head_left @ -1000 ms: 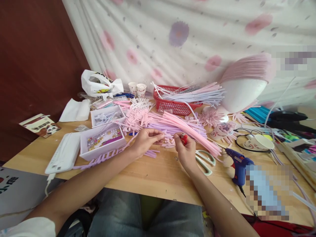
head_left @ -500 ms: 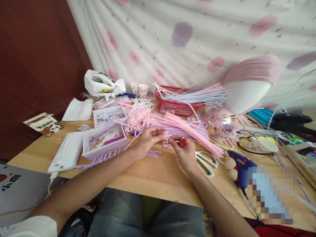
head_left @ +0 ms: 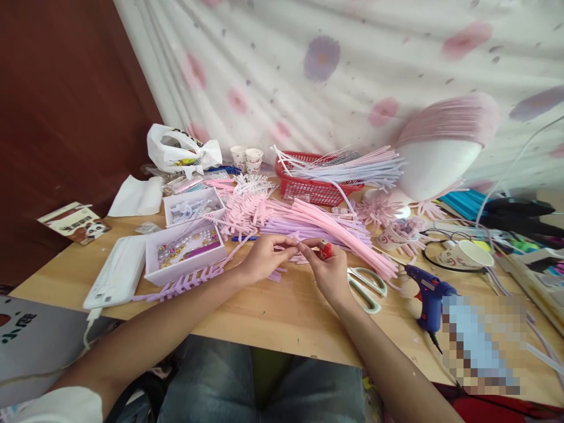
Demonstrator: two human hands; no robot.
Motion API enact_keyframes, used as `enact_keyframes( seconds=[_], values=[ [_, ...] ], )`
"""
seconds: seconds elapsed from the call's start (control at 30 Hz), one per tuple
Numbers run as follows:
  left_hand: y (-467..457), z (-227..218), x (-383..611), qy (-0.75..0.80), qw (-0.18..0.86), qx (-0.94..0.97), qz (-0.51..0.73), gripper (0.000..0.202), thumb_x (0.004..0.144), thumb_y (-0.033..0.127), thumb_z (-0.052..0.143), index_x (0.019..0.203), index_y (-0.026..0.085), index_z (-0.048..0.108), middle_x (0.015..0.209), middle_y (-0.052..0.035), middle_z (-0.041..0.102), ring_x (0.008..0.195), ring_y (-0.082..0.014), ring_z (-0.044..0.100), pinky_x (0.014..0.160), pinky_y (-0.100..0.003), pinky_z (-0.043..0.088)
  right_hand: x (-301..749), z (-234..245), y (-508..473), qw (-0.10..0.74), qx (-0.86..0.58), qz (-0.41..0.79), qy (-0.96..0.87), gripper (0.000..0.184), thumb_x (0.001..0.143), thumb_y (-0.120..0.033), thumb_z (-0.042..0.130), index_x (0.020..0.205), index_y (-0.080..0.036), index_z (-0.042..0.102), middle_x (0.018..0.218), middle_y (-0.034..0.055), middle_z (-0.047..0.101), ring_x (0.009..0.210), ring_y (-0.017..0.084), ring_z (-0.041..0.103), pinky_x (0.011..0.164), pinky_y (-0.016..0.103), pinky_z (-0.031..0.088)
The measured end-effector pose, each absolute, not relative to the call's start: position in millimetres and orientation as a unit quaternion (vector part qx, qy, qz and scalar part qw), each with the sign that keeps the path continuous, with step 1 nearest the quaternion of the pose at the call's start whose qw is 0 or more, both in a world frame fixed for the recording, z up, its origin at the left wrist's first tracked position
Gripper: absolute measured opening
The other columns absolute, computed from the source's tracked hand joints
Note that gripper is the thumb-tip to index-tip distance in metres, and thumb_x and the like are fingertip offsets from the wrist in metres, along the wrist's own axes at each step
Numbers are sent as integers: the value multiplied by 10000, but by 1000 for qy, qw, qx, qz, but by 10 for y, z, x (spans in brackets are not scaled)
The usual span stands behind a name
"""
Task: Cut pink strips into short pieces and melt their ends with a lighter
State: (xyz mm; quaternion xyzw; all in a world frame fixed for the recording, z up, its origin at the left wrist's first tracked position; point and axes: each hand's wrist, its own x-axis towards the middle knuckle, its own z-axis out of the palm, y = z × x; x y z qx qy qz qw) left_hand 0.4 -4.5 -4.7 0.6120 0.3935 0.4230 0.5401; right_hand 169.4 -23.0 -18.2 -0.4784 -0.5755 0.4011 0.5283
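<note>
My left hand (head_left: 264, 259) is closed in a pinch on a small lilac pipe cleaner piece (head_left: 294, 236) above the table. Its fingertips meet those of my right hand (head_left: 330, 276), whose thumb and forefinger press at the same spot. A red lighter (head_left: 325, 249) with a metal top is tucked in the right hand's fingers. Just behind lie bundles of pink pipe cleaners (head_left: 343, 234) and purple pipe cleaners (head_left: 282, 226). Scissors with pale handles (head_left: 369, 288) rest beside my right wrist. A lilac pipe cleaner strand with short side pieces (head_left: 187, 285) lies near my left forearm.
A white box of beads (head_left: 185, 267) and a white power bank (head_left: 115, 273) stand at left. At the back is a red basket (head_left: 304, 189) of pipe cleaners. On the right are a foam head (head_left: 440, 167), a blue glue gun (head_left: 429, 296) and a paper cup (head_left: 467, 257).
My fingertips have drawn closer together around the lilac piece, and the left fingers have curled in. The whole view has shifted slightly; the lighter remains in my right hand.
</note>
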Motion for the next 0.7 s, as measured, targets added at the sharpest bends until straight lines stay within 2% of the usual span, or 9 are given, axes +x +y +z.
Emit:
enact_keyframes(
  seconds=[0.1, 0.2, 0.27, 0.4, 0.57, 0.63, 0.7],
  values=[
    [-54, -49, 16, 389, 544, 600, 439, 242, 779, 389, 779, 881, 170, 757, 881, -64, 770, 852, -212, 708, 798, -310, 534, 1684, -195, -232, 557, -478, 428, -528, 273, 813, -459, 755, 796, -191, 704, 566, -21, 532, 526, 127, 475, 490, 262, 373],
    [-62, -72, 27, 406, 578, 551, 445, 375, 724, 340, 838, 1038, 174, 716, 889, -55, 764, 823, -194, 716, 766, -299, 549, 1674, -200, -233, 581, -476, 475, -458, 306, 792, -474, 769, 825, -186, 671, 516, -71, 420, 430, 73, 285, 418, 245, 216],
    [-65, -94, 30, 413, 585, 530, 454, 431, 692, 322, 866, 1061, 173, 701, 881, -53, 763, 828, -194, 722, 752, -291, 553, 1667, -190, -234, 589, -466, 501, -431, 306, 770, -451, 789, 816, -185, 646, 509, -86, 385, 428, 61, 232, 421, 243, 171],
    [-57, -137, 34, 399, 571, 516, 499, 350, 698, 359, 858, 956, 158, 734, 906, -70, 770, 876, -202, 722, 782, -294, 560, 1651, -153, -239, 598, -450, 519, -412, 276, 758, -396, 796, 799, -186, 621, 497, -91, 388, 438, 58, 202, 434, 245, 144],
    [-25, -170, 37, 401, 564, 498, 523, 315, 696, 406, 852, 871, 154, 779, 897, -75, 784, 854, -210, 723, 827, -333, 569, 1664, -160, -223, 592, -463, 512, -416, 337, 750, -455, 802, 843, -185, 624, 644, -28, 581, 445, 48, 219, 426, 240, 163],
    [-4, -169, 33, 407, 566, 476, 537, 337, 670, 417, 868, 860, 152, 783, 874, -73, 784, 830, -206, 721, 815, -335, 572, 1685, -180, -213, 589, -466, 515, -413, 392, 796, -562, 734, 867, -193, 619, 640, -43, 522, 446, 51, 214, 423, 236, 156],
    [12, -158, 29, 414, 568, 450, 551, 359, 640, 422, 885, 855, 153, 784, 850, -65, 781, 807, -190, 716, 808, -327, 574, 1705, -204, -212, 571, -470, 524, -423, 475, 863, -674, 583, 837, -201, 607, 596, -58, 410, 444, 65, 201, 422, 241, 129]
  ],
)
